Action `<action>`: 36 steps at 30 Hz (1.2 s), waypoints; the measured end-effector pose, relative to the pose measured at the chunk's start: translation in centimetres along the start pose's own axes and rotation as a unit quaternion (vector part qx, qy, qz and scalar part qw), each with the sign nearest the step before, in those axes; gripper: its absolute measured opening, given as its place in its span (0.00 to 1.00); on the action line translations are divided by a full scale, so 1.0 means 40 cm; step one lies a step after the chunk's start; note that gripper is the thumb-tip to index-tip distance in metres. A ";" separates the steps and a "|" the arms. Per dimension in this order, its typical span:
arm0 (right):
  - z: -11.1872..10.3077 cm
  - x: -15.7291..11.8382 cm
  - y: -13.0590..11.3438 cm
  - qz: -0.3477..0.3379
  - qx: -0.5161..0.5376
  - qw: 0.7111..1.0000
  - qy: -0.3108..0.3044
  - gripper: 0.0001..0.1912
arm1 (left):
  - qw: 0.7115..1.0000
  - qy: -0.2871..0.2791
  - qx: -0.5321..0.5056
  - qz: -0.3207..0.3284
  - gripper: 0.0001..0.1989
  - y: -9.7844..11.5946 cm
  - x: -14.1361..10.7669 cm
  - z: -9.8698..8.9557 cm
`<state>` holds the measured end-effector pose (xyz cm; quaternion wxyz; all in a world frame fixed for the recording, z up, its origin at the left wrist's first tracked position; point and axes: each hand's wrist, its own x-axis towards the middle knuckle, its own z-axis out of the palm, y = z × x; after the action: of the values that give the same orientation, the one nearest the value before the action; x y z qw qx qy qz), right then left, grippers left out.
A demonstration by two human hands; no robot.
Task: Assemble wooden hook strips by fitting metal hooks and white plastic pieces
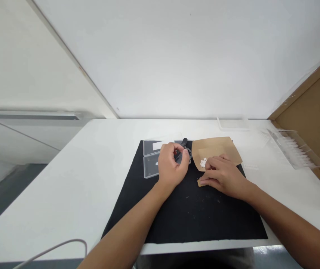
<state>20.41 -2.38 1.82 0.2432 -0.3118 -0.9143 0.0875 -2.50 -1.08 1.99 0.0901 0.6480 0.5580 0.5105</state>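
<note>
My left hand (172,164) is over the black mat (177,216), its thumb and forefinger curled toward each other. Whatever it may hold is hidden or too small to name. Right behind its fingertips lie a black-handled tool (184,142) and a clear ring-shaped piece (189,154). Lower down, my right hand (223,175) presses its fingers on a small tan block (200,183) at the mat's surface. Behind that hand, a brown paper tray (230,146) contains a little heap of small white pieces (203,162), partly covered by the fingers.
An open clear plastic case (150,164) with a white label lies left of my left hand. Tiny crumbs dot the mat. On the white table (98,172), a clear box of white tips (296,149) stands at the right, and a clear tray (233,124) sits by the wall.
</note>
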 end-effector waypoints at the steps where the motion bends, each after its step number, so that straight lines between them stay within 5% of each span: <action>1: 0.000 0.000 0.000 0.004 0.002 1.000 -0.002 0.11 | 1.000 0.004 0.017 -0.004 0.04 -0.003 0.006 -0.003; 11: -0.012 0.014 -0.015 0.027 -0.009 0.999 -0.037 0.15 | 0.966 -0.068 0.246 -0.035 0.11 -0.058 0.064 -0.055; 15: -0.014 0.016 -0.015 0.035 -0.007 0.998 -0.053 0.15 | 0.947 -0.146 0.284 -0.027 0.10 -0.085 0.069 -0.062; 19: -0.014 0.016 -0.011 0.031 0.013 0.998 -0.055 0.15 | 0.932 -0.220 0.288 0.001 0.12 -0.085 0.082 -0.081; 24: -0.014 0.015 -0.009 0.034 0.020 0.998 -0.057 0.14 | 0.915 -0.305 0.230 0.130 0.12 -0.090 0.106 -0.117; 28: -0.015 0.015 -0.009 0.035 0.018 0.997 -0.062 0.13 | 0.895 -0.376 0.194 0.140 0.10 -0.113 0.112 -0.123; 36: -0.015 0.014 -0.010 0.010 -0.003 0.998 -0.054 0.14 | 0.915 -0.336 0.195 0.111 0.08 -0.124 0.117 -0.131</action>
<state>20.11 -2.34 2.68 0.1911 -0.3166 -0.9233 0.1036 -10.31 2.15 3.64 0.0867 0.8439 0.5074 0.1512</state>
